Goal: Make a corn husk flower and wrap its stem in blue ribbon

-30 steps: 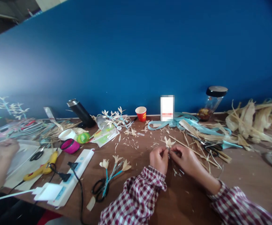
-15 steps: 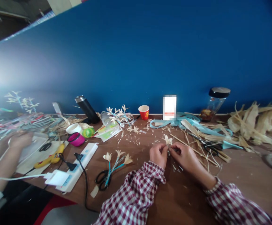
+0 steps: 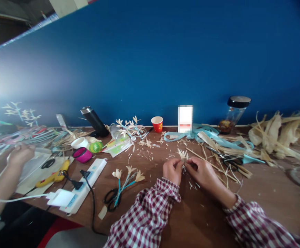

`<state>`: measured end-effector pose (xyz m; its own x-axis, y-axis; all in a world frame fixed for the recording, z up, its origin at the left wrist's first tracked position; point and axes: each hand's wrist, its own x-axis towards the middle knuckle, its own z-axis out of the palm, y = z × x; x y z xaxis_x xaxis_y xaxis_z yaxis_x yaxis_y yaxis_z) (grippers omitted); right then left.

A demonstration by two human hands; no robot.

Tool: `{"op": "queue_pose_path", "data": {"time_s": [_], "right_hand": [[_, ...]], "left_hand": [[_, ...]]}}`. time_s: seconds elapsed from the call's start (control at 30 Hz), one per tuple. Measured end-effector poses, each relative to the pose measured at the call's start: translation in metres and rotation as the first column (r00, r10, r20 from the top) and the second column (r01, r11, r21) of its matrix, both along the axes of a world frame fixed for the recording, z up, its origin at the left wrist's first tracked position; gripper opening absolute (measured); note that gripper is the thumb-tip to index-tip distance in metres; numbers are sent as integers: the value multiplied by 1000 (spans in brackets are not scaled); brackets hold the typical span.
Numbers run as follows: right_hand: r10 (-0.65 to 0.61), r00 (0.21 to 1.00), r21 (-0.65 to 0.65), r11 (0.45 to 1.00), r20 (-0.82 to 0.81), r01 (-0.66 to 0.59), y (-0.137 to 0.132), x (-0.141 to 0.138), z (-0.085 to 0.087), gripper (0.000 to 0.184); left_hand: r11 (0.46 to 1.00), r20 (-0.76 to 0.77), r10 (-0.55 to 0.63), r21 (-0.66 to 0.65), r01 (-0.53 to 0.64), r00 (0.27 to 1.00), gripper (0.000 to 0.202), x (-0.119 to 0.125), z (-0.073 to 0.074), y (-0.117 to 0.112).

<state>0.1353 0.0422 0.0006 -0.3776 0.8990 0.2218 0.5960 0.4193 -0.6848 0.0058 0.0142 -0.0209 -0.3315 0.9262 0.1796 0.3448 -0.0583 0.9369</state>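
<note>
My left hand (image 3: 172, 171) and my right hand (image 3: 201, 172) meet over the brown table (image 3: 212, 220), both pinched on the base of a small pale straw flower (image 3: 183, 154) whose petals stick up between my fingers. Both arms wear red-and-white checked sleeves. To the left lie three finished straw flowers on blue stems (image 3: 128, 175), resting across black scissors (image 3: 111, 201). Straw clippings are scattered around my hands.
A white power strip (image 3: 84, 187) with black plugs, a yellow glue gun (image 3: 52, 176), a pink cup (image 3: 82, 154), a black flask (image 3: 94, 121), a red paper cup (image 3: 157, 124) and a glass jar (image 3: 232, 113) stand about. Dried husks (image 3: 279, 132) and blue ribbon (image 3: 191, 134) pile at right. Another person's hands (image 3: 18, 155) work at left.
My hands have stayed pinched on the straw flower, shifting only slightly. The other person's hands at left have moved a little to the right.
</note>
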Motion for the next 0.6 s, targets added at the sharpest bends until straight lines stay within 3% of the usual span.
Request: {"op": "queue_pose_path", "data": {"time_s": [0.6], "right_hand": [[22,1000,-19,1000,-8,-23,-1,0,3,23]], "left_hand": [[1000,31,1,-18,-1,1000,23,-1,-3,1]]}}
